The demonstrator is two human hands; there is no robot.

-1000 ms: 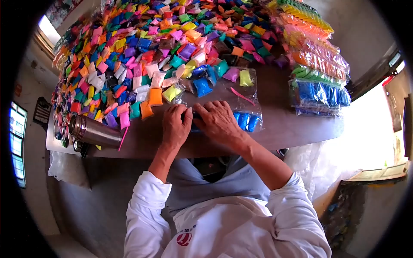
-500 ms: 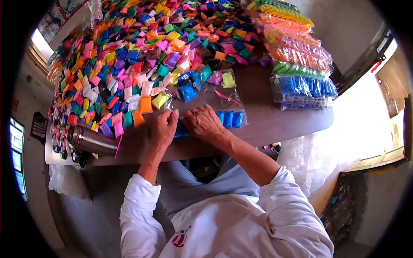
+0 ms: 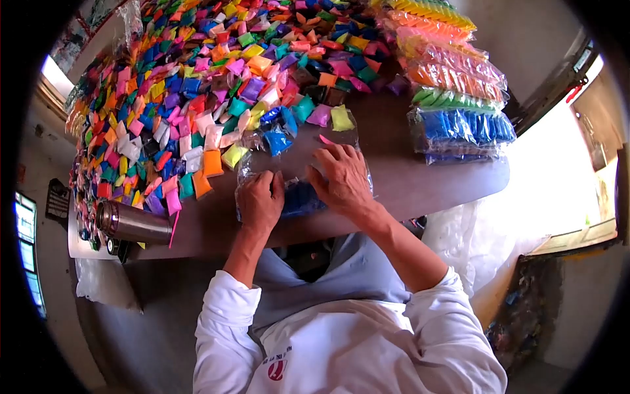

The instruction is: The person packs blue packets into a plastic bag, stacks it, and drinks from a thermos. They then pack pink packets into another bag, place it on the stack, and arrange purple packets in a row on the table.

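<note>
A clear plastic bag [image 3: 295, 164] lies flat near the table's front edge, with a row of blue packets [image 3: 303, 197] along its near side. My left hand [image 3: 261, 199] is closed on the bag's left side, fingers curled and thumb against them. Over the bag's right part lies my right hand [image 3: 344, 176], its fingers stretched forward and apart. A pink strip [image 3: 324, 139] shows just beyond those fingertips, partly covered. Loose blue [image 3: 277, 142], purple [image 3: 319, 115] and yellow packets [image 3: 341, 118] sit at the bag's far side.
A large heap of colourful packets [image 3: 197, 98] spreads over the left and far table. Filled clear bags [image 3: 462, 125] are stacked at the right. A metal flask [image 3: 134, 222] lies at the front left corner. White plastic [image 3: 472, 236] hangs below the table's right side.
My right hand has moved right and forward, and its fingers have spread from a gathered pose, covering most of the pink strip. My left hand has shifted slightly right and nearer me.
</note>
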